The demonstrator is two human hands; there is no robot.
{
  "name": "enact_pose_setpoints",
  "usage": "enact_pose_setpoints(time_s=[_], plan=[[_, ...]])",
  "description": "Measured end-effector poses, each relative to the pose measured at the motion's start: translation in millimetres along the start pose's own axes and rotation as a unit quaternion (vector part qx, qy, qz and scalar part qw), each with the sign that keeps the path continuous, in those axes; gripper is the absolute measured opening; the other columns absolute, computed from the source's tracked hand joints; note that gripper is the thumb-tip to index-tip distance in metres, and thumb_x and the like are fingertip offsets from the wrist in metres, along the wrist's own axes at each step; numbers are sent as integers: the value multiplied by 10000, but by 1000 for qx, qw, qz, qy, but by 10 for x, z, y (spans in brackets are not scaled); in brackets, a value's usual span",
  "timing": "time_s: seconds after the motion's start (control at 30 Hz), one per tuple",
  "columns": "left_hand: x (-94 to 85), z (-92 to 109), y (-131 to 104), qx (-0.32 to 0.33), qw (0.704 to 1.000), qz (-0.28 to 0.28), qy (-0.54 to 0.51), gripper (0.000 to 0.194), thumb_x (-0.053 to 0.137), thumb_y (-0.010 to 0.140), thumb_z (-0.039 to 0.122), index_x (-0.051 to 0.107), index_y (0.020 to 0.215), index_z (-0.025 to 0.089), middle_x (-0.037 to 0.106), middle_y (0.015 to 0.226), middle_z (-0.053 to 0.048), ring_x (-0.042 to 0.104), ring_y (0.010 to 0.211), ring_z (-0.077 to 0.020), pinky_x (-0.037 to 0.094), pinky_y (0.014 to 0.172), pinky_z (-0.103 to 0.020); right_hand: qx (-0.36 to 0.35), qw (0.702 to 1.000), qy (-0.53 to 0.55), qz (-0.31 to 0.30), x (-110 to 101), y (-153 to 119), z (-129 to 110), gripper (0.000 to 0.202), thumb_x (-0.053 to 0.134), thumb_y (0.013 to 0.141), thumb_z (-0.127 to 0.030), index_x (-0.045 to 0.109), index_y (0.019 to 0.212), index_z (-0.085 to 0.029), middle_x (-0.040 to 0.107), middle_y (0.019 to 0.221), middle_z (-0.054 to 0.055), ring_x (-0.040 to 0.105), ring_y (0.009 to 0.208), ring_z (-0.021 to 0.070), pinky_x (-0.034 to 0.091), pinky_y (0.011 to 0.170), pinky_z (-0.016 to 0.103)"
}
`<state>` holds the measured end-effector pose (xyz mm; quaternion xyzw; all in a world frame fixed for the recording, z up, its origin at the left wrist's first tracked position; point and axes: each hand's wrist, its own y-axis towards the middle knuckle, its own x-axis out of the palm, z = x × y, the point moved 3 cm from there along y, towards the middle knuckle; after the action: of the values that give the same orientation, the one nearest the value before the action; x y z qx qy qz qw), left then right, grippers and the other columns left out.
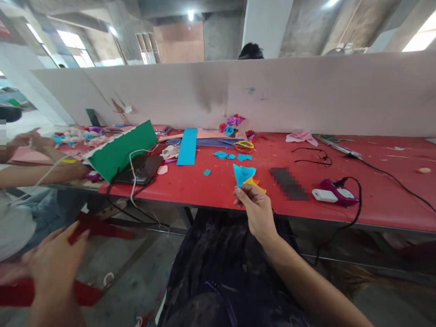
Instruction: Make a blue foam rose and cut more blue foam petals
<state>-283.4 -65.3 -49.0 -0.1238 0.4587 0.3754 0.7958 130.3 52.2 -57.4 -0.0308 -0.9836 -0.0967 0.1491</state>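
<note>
My right hand (257,209) is closed, pinching a blue paper petal (244,173) between thumb and fingers above the front of the red table. Something yellow-orange (256,185) shows just behind the fingers; whether it is held too is unclear. Far out to the left, low and off the table, my left hand (56,254) is blurred by motion, its thumb and fingers apart and no held thing visible. Several cut blue paper pieces (233,156) lie beyond the right hand, near scissors with yellow handles (244,145).
Paper flowers (233,122) stand at the back of the red table (218,186). A blue paper strip (187,146) and a green board (122,150) are left. Glasses (313,156), a dark pixelated rectangle (289,184) and a purple corded device (337,193) lie right. A co-worker's arm (44,175) reaches in at left.
</note>
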Motion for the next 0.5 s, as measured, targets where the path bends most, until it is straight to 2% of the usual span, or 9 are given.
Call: enact_pose_setpoints(time_s=[0.07,0.1,0.13,0.2,0.27,0.3,0.33,0.4,0.5], plan=[[119,333,-234,8,995,9,-95,318,573,749,507,689,983,326,686,805,35,606,891,-261,455,769,-365,24,1000,17,-11,56,2,17,167,757,729,-324,655,751,-194,613,666,-33,539,535,82,417,521,215],[266,610,-364,70,980,-59,-175,389,539,796,509,664,1108,312,696,864,14,610,856,-233,464,732,-329,34,999,20,-15,84,-3,23,175,763,721,-328,655,742,-193,619,667,-31,533,534,80,404,513,214],[432,905,-499,119,958,-128,-229,441,536,810,519,647,1166,283,693,818,-5,604,771,-209,461,668,-299,42,999,19,-18,108,-10,25,181,769,713,-332,655,737,-193,627,676,-27,526,534,80,391,504,214],[768,1481,-761,205,895,-256,-303,511,505,860,468,547,1309,227,699,905,-48,586,679,-161,450,629,-269,54,998,18,-22,137,-23,20,192,779,697,-337,656,728,-194,633,679,-25,501,527,79,358,481,214],[1047,1940,-991,274,822,-358,-348,510,527,859,420,518,1329,222,688,1008,-66,577,635,-130,455,631,-262,63,997,21,-26,137,-30,4,197,788,684,-339,657,723,-196,607,631,-36,472,515,79,329,468,214],[1145,2103,-1080,301,797,-385,-356,455,525,864,405,564,1272,208,689,952,-56,563,615,-122,450,633,-259,66,997,25,-28,128,-30,-6,199,790,681,-338,657,720,-197,594,612,-41,462,514,80,323,469,215],[1217,2225,-1151,327,783,-399,-348,372,503,880,388,627,1169,189,682,867,-39,550,615,-122,438,638,-254,69,997,30,-29,113,-29,-18,201,793,678,-337,655,719,-197,587,603,-44,453,513,79,321,473,217],[1276,2356,-1214,356,784,-381,-335,268,492,892,358,682,892,168,633,729,-10,525,643,-124,402,644,-242,75,996,39,-27,74,-22,-36,208,797,673,-333,645,711,-197,595,615,-41,441,516,77,323,482,220],[1247,2296,-1129,334,800,-345,-359,272,511,883,328,593,680,167,540,643,18,477,650,-116,367,646,-235,73,996,48,-17,13,-2,-49,215,792,674,-330,621,695,-201,615,655,-34,407,504,72,309,477,226]])
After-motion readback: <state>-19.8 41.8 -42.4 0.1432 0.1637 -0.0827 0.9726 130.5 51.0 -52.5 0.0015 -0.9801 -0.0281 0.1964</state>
